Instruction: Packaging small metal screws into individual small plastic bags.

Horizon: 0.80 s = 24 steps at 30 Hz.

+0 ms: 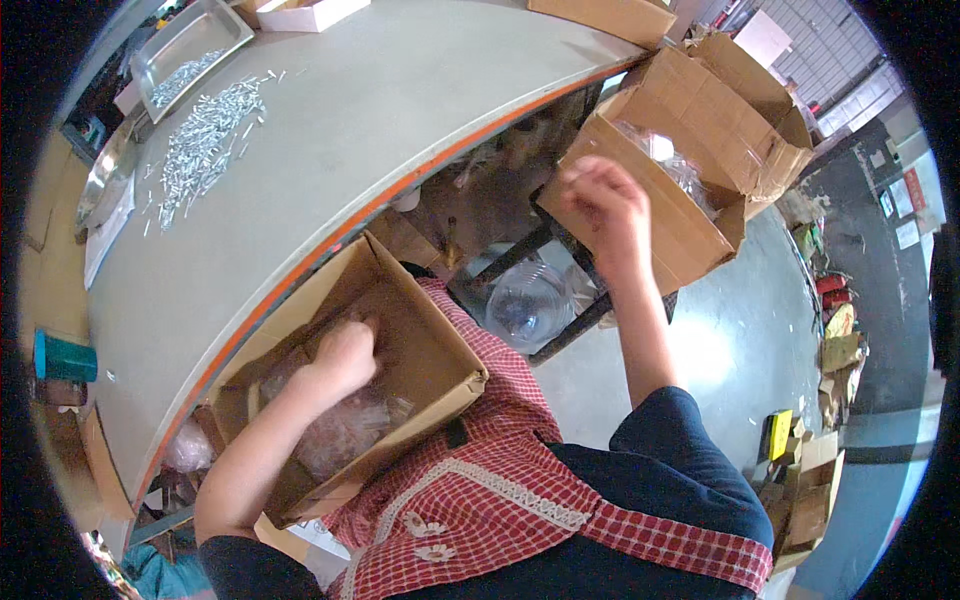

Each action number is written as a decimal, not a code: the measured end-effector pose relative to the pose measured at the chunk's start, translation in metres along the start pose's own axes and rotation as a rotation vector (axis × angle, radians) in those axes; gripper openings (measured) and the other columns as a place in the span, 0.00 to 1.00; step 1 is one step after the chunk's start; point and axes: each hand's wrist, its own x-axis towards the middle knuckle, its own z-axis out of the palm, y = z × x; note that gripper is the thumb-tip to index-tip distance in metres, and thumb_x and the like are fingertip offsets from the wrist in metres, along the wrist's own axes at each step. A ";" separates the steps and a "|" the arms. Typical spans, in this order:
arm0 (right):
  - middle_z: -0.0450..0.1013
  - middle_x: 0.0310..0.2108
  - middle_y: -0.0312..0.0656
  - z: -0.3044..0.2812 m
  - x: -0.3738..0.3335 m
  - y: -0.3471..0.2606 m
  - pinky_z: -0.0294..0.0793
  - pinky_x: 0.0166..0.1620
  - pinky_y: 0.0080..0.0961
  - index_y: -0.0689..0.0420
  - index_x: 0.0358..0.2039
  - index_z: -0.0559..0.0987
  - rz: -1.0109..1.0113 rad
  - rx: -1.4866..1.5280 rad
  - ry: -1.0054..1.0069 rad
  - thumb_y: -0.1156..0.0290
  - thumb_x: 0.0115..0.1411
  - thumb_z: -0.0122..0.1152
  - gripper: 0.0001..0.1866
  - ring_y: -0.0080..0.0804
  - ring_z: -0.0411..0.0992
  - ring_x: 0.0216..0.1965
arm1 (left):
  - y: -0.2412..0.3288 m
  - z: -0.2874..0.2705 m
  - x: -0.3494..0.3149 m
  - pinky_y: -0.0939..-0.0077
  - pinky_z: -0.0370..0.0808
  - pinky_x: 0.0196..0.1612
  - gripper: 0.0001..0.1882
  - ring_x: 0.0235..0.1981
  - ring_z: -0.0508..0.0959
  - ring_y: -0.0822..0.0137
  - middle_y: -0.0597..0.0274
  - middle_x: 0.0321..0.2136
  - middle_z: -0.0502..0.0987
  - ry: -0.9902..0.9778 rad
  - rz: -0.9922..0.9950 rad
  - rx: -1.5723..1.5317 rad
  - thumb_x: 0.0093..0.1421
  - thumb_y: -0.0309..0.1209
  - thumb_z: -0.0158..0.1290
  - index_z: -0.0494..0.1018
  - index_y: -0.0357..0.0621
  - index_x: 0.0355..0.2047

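Note:
My left hand reaches down into an open cardboard box in front of my body. Its fingers are curled closed, and whatever they may hold is hidden. Clear plastic bags with small contents lie in that box beneath my wrist. Over the near side of a second open cardboard box at the right, my right hand is raised with its fingers bent together. Nothing can be made out between them. More clear plastic bags show inside this second box.
A grey table with an orange edge curves along the left and far side. On it lie a pile of small metal pins and a metal tray. Under the right box stands a dark frame beside a clear plastic container.

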 end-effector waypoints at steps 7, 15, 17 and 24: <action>0.76 0.45 0.41 0.059 -0.029 0.049 0.74 0.47 0.23 0.62 0.51 0.74 0.147 -0.117 -0.502 0.78 0.62 0.60 0.16 0.25 0.74 0.40 | -0.014 -0.032 -0.010 0.71 0.77 0.33 0.09 0.32 0.82 0.65 0.52 0.30 0.82 -0.007 -0.217 -0.950 0.55 0.28 0.62 0.74 0.37 0.31; 0.75 0.44 0.47 0.136 -0.062 0.055 0.76 0.44 0.30 0.61 0.53 0.70 -0.232 -0.371 -0.893 0.64 0.62 0.69 0.24 0.32 0.77 0.42 | 0.009 -0.079 -0.075 0.80 0.72 0.32 0.18 0.33 0.76 0.73 0.63 0.35 0.77 0.285 -0.057 -1.564 0.55 0.25 0.64 0.71 0.40 0.43; 0.76 0.37 0.43 0.149 -0.067 0.042 0.75 0.41 0.28 0.61 0.46 0.75 -0.271 -0.507 -0.954 0.66 0.62 0.68 0.17 0.30 0.76 0.38 | 0.007 -0.077 -0.084 0.79 0.72 0.34 0.23 0.36 0.76 0.73 0.63 0.37 0.76 0.297 -0.067 -1.554 0.55 0.24 0.63 0.70 0.39 0.51; 0.76 0.33 0.37 0.161 -0.072 0.044 0.71 0.40 0.21 0.62 0.38 0.77 -0.089 -0.289 -0.919 0.72 0.65 0.64 0.07 0.21 0.70 0.35 | 0.001 -0.073 -0.103 0.79 0.74 0.39 0.26 0.40 0.77 0.73 0.63 0.43 0.77 0.321 0.068 -1.461 0.57 0.28 0.63 0.69 0.37 0.56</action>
